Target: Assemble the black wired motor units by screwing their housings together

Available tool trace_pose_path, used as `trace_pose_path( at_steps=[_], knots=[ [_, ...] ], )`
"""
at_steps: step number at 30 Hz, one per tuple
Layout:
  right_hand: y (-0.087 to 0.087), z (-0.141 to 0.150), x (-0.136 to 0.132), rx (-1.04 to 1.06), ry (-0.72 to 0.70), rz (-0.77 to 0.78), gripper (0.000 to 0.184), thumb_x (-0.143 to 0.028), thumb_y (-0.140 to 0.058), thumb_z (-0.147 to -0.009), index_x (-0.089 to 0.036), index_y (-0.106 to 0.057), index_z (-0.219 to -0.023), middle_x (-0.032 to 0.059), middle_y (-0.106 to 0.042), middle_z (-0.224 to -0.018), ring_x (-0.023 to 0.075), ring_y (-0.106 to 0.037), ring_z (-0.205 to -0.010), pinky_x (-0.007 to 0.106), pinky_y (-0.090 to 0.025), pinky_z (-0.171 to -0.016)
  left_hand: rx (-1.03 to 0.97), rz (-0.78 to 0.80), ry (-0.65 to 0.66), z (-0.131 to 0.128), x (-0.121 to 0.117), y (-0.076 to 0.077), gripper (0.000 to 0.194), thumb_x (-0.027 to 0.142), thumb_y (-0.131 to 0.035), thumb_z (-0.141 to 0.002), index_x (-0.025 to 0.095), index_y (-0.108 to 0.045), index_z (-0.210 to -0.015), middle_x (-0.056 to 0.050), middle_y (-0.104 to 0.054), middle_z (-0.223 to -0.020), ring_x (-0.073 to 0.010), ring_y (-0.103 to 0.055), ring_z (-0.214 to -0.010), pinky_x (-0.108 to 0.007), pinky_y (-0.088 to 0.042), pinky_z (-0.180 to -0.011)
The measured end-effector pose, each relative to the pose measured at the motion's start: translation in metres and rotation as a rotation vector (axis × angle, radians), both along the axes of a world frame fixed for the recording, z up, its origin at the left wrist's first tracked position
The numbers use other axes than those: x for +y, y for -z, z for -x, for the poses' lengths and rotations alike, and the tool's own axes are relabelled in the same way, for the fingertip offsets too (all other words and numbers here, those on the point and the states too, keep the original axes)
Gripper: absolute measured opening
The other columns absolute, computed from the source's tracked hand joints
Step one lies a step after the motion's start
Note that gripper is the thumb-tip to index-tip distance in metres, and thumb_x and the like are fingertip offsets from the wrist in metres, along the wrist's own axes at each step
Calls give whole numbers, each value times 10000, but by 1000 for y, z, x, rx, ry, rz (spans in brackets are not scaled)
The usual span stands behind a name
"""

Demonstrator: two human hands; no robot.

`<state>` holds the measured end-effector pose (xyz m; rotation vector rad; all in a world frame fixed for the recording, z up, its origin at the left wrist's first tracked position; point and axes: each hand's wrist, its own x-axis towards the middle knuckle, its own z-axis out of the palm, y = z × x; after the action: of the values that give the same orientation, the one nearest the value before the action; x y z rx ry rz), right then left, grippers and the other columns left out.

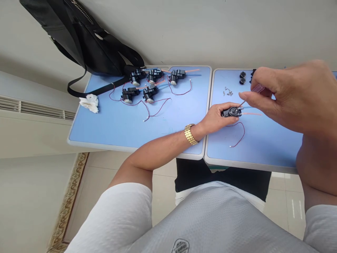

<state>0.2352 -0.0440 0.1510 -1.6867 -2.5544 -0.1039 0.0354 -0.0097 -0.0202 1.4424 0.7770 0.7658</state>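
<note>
My left hand (pixel 219 115) is closed around the sides of a small black pump-like unit (pixel 233 111) on the right-hand table. From this unit run blue and orange tubes and a thin red-and-black wire (pixel 243 135) with a white plug. In my right hand (pixel 286 95), raised above it, is a screwdriver (pixel 257 88) with a reddish see-through handle. The shaft slants down and left, its tip at the round part of the unit. Exactly where the tip seats is too small to tell. Several small screws (pixel 228 92) lie loose beyond my left hand.
Two round black parts (pixel 242 78) stand near the wall, with another black part partly behind my right hand. On the left table (pixel 110 128) lie several similar black units (pixel 150 93) with wires, a crumpled tissue (pixel 89 103) and a black bag (pixel 86 42). A seam divides the tables.
</note>
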Motion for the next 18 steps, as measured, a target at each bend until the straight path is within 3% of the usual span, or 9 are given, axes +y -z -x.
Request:
trace_pose_path(
  at_steps=[4,6,9,11,15,18],
  knots=[
    [-1,2,-1,-139,149,-17,742,-805,-242,-1102,-267,-718,-919,63,-552,-652,265,-524,-672,427,-314,-646,-1,-44,-21,1,0,0,494,322,-868,-792,160,-824,-1257,-47,-797,-1088,-174,-727,-955,-304,-602,-910],
    [-2,2,-1,-159,162,9,797,-795,-154,-1104,-255,-732,-1001,80,-584,-681,293,-552,-691,437,-311,-633,-4,-35,-19,1,0,0,504,327,-860,-800,153,-818,-1271,-51,-793,-1092,-173,-722,-951,-306,-605,-902],
    [-2,0,-2,-114,93,35,697,-658,-156,-1149,-246,-710,-1241,107,-714,-838,337,-639,-766,452,-326,-645,11,-28,-21,2,-1,-1,493,332,-861,-803,161,-819,-1264,-46,-784,-1066,-174,-712,-946,-304,-601,-889],
    [-3,-1,-2,-49,27,35,561,-543,-224,-1163,-259,-688,-1302,107,-768,-939,339,-680,-810,467,-372,-687,27,-40,-25,2,-1,-2,482,327,-861,-806,168,-823,-1259,-44,-782,-1060,-176,-708,-958,-309,-596,-908],
    [-4,-2,-2,34,13,0,424,-460,-328,-1157,-303,-718,-1205,79,-782,-951,301,-692,-823,464,-425,-762,31,-53,-25,2,-1,-3,477,317,-856,-811,160,-827,-1260,-53,-788,-1084,-186,-715,-992,-319,-588,-951],
    [-3,-2,-1,18,54,-5,468,-588,-366,-1149,-309,-737,-1094,73,-745,-855,285,-656,-767,448,-395,-729,17,-48,-23,2,-1,-2,475,307,-859,-807,161,-824,-1258,-55,-798,-1105,-187,-725,-1002,-318,-589,-958]
  ],
)
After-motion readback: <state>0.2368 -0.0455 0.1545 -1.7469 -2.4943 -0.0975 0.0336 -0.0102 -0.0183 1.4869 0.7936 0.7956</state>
